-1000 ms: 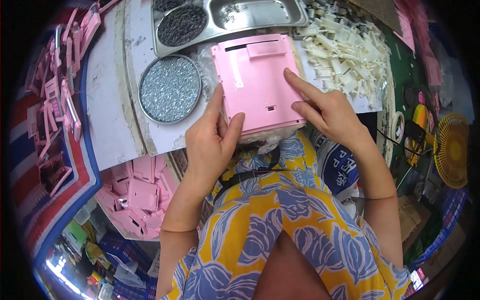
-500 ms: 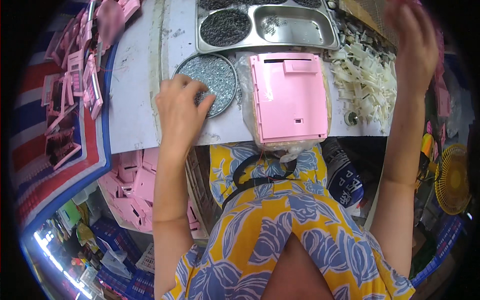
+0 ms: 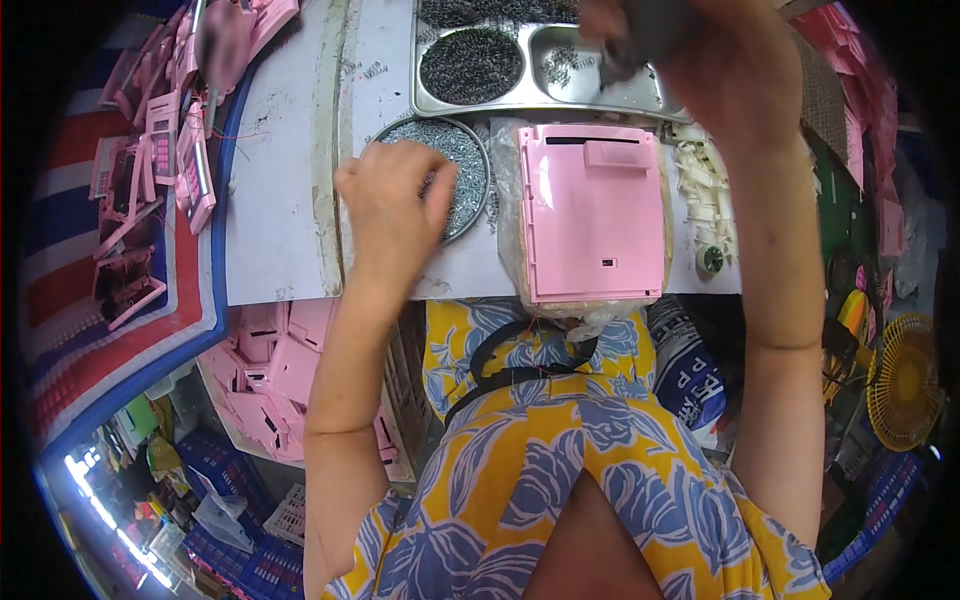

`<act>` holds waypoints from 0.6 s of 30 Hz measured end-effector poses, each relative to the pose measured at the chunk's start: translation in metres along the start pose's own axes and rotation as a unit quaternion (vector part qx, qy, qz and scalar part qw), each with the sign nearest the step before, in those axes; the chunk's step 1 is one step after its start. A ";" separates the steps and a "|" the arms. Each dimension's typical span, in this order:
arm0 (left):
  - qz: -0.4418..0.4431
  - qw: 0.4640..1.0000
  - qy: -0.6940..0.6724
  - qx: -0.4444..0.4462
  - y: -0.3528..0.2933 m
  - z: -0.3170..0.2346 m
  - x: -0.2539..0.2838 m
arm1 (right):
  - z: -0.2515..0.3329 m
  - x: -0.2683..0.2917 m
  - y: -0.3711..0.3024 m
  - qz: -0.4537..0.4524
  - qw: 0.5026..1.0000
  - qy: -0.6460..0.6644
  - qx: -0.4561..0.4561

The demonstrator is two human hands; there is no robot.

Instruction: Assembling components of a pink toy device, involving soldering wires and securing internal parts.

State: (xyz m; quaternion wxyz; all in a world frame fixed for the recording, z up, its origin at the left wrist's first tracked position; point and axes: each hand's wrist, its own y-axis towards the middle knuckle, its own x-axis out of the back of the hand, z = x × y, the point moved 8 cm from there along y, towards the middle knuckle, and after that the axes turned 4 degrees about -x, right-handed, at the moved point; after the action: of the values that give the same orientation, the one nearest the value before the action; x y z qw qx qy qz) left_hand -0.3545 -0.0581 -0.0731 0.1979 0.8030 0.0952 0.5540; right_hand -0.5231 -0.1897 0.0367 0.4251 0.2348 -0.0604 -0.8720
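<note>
My left hand [image 3: 397, 205] is over the right part of a round dish [image 3: 484, 165] full of small silvery metal pieces that look like screws. Its fingers are curled in towards the thumb, and whatever they pinch is hidden. A pink plastic casing [image 3: 590, 225] lies flat on a padded, plastic-wrapped block in front of me. Raised at the top right, my right hand [image 3: 735, 85] is wrapped round a dark tool [image 3: 655, 35] that looks like an electric screwdriver, blurred and partly cut off by the frame.
A steel compartment tray [image 3: 470, 107] with dark springs stands behind the casing. White plastic parts [image 3: 705, 190] lie to the right, partly behind my right forearm. Pink assemblies [image 3: 165, 140] rest on striped cloth at left. Below the table is a box of pink casings [image 3: 285, 375]. A yellow fan [image 3: 905, 380] stands at right.
My right hand has moved left and now grips the dark tool. My left hand has stayed at the dish, its fingers curling in more. The whole view has shifted slightly.
</note>
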 end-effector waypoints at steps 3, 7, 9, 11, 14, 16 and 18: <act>0.009 0.982 -0.189 -0.020 -0.005 -0.052 -0.004 | -0.022 -0.008 -0.048 -0.040 0.999 -0.001 -0.031; 0.064 0.944 -0.322 0.015 -0.004 -0.085 -0.011 | 0.001 -0.051 -0.069 -0.039 0.998 -0.011 0.048; 0.065 0.937 -0.343 0.021 -0.003 -0.087 -0.011 | 0.000 -0.052 -0.073 0.003 0.996 0.022 0.087; 0.055 0.930 -0.362 0.021 -0.003 -0.087 -0.011 | -0.006 -0.048 -0.074 -0.009 0.997 0.010 0.071; 0.080 0.929 -0.360 0.027 -0.006 -0.085 -0.017 | -0.016 -0.039 -0.082 -0.055 0.996 -0.036 0.053; 0.062 0.963 -0.262 0.000 -0.008 -0.088 -0.013 | -0.022 -0.039 -0.082 -0.073 0.995 -0.043 0.044; 0.061 0.979 -0.194 -0.015 -0.012 -0.090 -0.012 | -0.025 -0.046 -0.081 -0.075 0.996 -0.025 0.035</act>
State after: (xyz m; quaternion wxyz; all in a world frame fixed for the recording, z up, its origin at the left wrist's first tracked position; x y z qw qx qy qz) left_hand -0.4417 -0.0329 -0.0608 0.1906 0.8965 -0.0023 0.3998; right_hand -0.5449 -0.1013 0.0059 0.3482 0.2313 -0.0834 -0.9046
